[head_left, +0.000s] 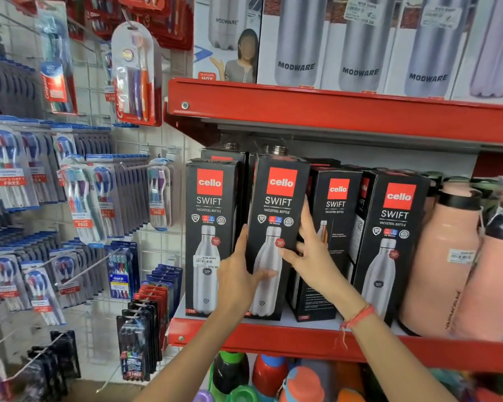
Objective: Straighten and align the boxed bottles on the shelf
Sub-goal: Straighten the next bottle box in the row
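Nearest the camera: loose coloured bottles (pixel 269 375) under the red shelf edge (pixel 273 340), partly cut off by the frame. Above that, two bare forearms reaching up, a red thread band (pixel 357 316) on the right wrist. Left hand (pixel 238 274) clamped on the lower left edge of the second boxed bottle (pixel 276 227), thumb across the front panel. Right hand (pixel 308 250) gripping the same box on its right edge, fingers (pixel 307 219) extended up the side. Box held between both hands, tilted with top leaning right, base at shelf level, front face outward. Immediately left: first box (pixel 209 236), upright, bearing a price sticker, just beside the held box. Right: third box (pixel 328 242), set back and turned, partly hidden by the right hand; fourth box (pixel 389 245), upright, near the front edge. Further right: peach flasks (pixel 442 262), touching the fourth box. Behind the front row: further black boxes, open metal bottle necks visible. Upper shelf: white Modware boxes (pixel 360 44). Far left: toothbrush packs (pixel 82 198) hanging on a wire grid.
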